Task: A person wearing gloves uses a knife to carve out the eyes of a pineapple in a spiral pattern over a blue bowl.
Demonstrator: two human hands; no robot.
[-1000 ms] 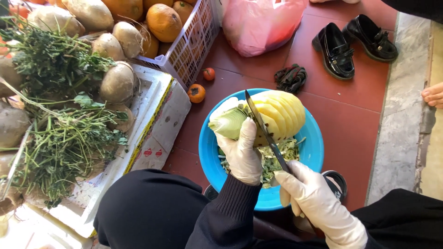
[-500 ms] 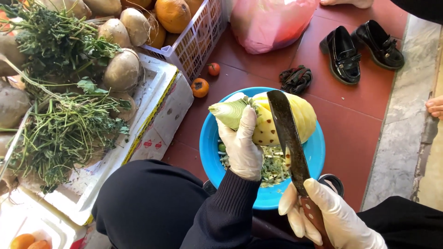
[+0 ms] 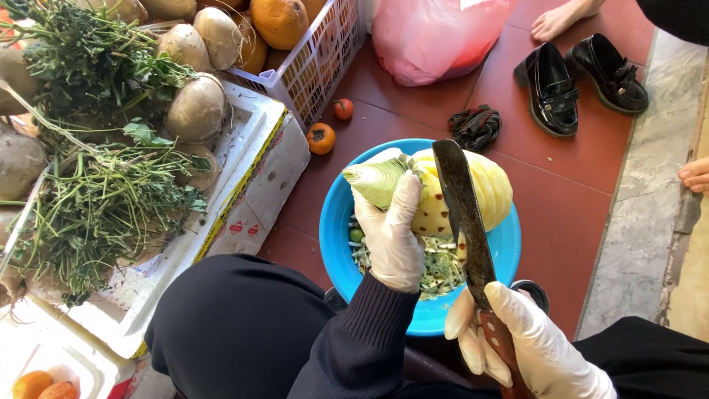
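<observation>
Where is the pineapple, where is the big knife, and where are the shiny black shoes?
pineapple [image 3: 493, 188], head view, on its peeled yellow side.
knife [image 3: 461, 203], head view, on the middle of the dark blade.
black shoes [image 3: 552, 87], head view, on the top of the nearer shoe.

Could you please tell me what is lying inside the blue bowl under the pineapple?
Green and white peel scraps lie in the blue bowl. The pineapple, left hand and knife cover the rest.

A peeled yellow pineapple [image 3: 473, 193] with a trimmed pale-green crown stub lies tilted over the blue bowl, stub gripped. A long dark-bladed knife [image 3: 464, 214] with a reddish-brown handle rests flat across the fruit, just right of that grip.
</observation>
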